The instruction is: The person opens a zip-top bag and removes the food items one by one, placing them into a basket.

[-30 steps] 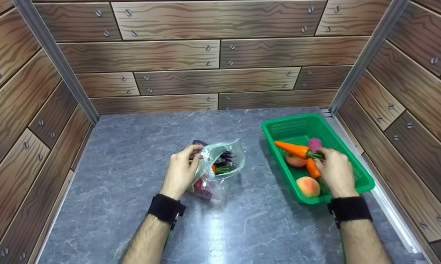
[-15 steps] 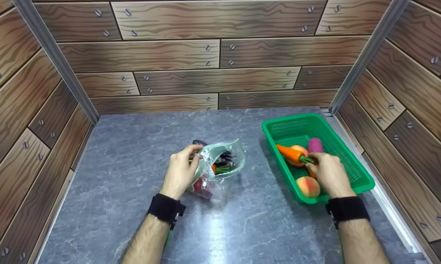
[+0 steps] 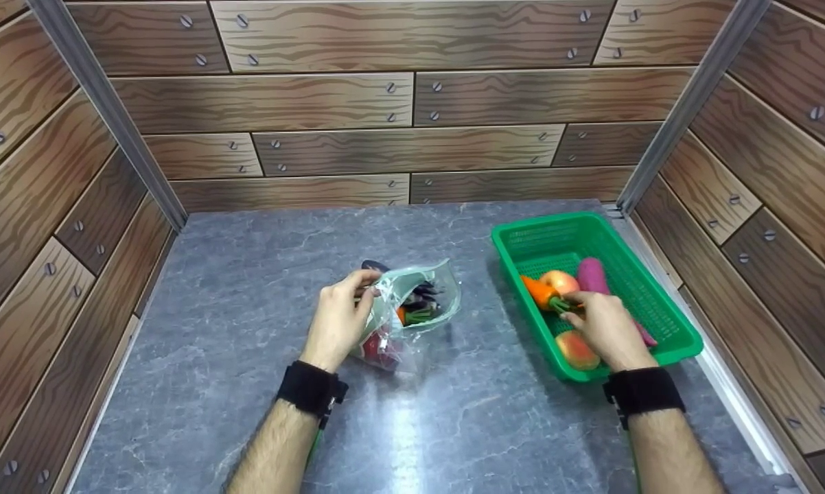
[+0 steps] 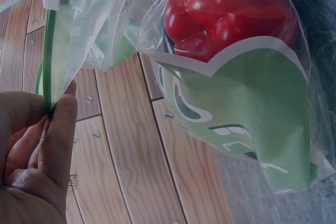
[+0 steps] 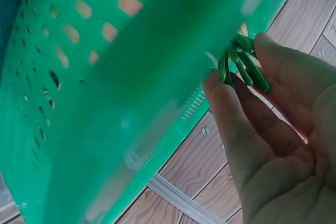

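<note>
My left hand [image 3: 340, 317] pinches the green zip rim of a clear plastic bag [image 3: 412, 305] and holds its mouth up; the left wrist view shows the fingers [image 4: 55, 129] on the green strip and a red pepper [image 4: 226, 11] inside the bag. A small carrot and dark purple pieces also lie in the bag. My right hand [image 3: 601, 326] is inside the green basket [image 3: 666, 346] and pinches the green stalks [image 5: 242, 65] of an orange carrot [image 3: 537, 290], lifted over the near left side. A peach [image 3: 559, 281], a purple vegetable [image 3: 594, 274] and another peach [image 3: 576, 348] lie in the basket.
The grey stone-patterned table [image 3: 248, 384] is boxed in by wood-patterned walls on the left, back and right. The basket stands close to the right wall, by the metal rail [image 3: 728, 391] along the table's right edge.
My right hand has drawn the carrot by its stalks leftward and toward me inside the basket, uncovering the peach and purple vegetable. The left hand and bag have stayed still.
</note>
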The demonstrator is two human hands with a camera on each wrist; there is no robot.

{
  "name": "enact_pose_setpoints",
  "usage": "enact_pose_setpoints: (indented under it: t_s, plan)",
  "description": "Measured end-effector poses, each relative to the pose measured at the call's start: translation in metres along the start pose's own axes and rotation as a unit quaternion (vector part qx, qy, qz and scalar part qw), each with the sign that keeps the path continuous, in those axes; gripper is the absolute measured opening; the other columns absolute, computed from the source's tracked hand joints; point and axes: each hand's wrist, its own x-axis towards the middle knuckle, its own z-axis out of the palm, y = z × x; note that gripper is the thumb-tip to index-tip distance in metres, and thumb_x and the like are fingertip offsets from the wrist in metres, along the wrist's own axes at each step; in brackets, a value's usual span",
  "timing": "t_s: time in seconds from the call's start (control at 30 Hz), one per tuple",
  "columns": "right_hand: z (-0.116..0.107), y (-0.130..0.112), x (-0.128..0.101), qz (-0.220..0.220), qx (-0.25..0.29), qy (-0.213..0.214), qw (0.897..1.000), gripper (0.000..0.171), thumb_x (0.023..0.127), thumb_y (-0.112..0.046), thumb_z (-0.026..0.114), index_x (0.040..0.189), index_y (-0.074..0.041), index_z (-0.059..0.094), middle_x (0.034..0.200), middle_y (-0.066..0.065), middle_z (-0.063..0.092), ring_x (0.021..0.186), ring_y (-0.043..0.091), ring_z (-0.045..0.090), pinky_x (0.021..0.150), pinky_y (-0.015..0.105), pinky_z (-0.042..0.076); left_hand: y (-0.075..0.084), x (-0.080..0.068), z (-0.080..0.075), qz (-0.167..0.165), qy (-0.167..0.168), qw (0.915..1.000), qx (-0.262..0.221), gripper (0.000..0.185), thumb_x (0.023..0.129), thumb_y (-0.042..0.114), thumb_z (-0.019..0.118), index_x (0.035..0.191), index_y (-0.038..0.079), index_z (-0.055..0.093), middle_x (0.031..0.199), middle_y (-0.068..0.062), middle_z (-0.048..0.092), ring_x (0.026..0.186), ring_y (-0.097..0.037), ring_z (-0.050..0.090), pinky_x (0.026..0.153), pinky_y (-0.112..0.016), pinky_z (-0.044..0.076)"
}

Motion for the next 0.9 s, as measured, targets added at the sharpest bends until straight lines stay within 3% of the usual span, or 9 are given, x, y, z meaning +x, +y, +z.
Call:
enact_pose_setpoints:
  t_s: [0.5, 0.9]
  plan:
    - [0.003, -0.002, -0.001, -0.010, 0.021, -0.041, 0.999, 0.033, 0.110, -0.008, 0.081, 0.140, 0.007, 0.080, 0.137, 0.030, 0.083, 0.126, 0.051, 0.081, 0.107, 0.067, 0.068, 0.000, -0.001, 0.000, 0.008, 0.002, 1.0000, -0.004, 0.029, 0.112, 0.000, 0.074, 0.140, 0.004, 0.080, 0.130, -0.019, 0.088, 0.114, -0.038, 0.088, 0.102, -0.050, 0.075]
    - [-0.004, -0.025, 0.001, -0.046, 0.027, -0.001, 0.999, 0.038, 0.110, -0.013, 0.083, 0.145, 0.001, 0.080, 0.142, 0.026, 0.083, 0.128, 0.046, 0.081, 0.108, 0.066, 0.068, 0.001, -0.001, -0.001, 0.004, -0.002, 0.9999, -0.009, 0.029, 0.112, 0.002, 0.075, 0.140, 0.004, 0.080, 0.132, -0.018, 0.088, 0.116, -0.037, 0.088, 0.103, -0.049, 0.074]
